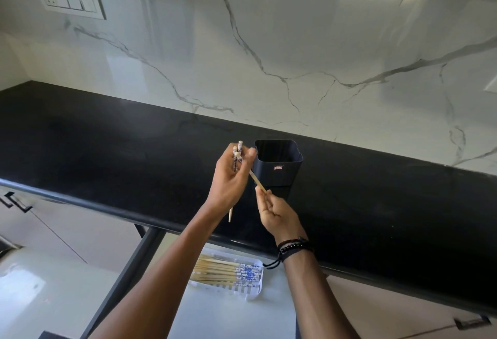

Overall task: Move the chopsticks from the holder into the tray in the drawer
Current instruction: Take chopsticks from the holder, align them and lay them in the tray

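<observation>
Open drawer (pixel 228 317) below the desk's front edge: white tray (pixel 252 295) holds a flat row of chopsticks (pixel 223 271).

Above the desk (pixel 107 145), left hand (pixel 231 177): fingers curled round a small uneven bundle (pixel 240 146), tips hanging below the palm. Right hand (pixel 277 212): fingers pinched on the low end of one stick (pixel 257 183), which slants up into the left grip.

Holder (pixel 277 164), nearer the front edge, looks empty.

Risks:
- Stick shared between two hands. A badly timed release could drop it beside the tray.
- Loose bundle may slide.
- Left fingers are close to the holder rim and could tip it.
</observation>
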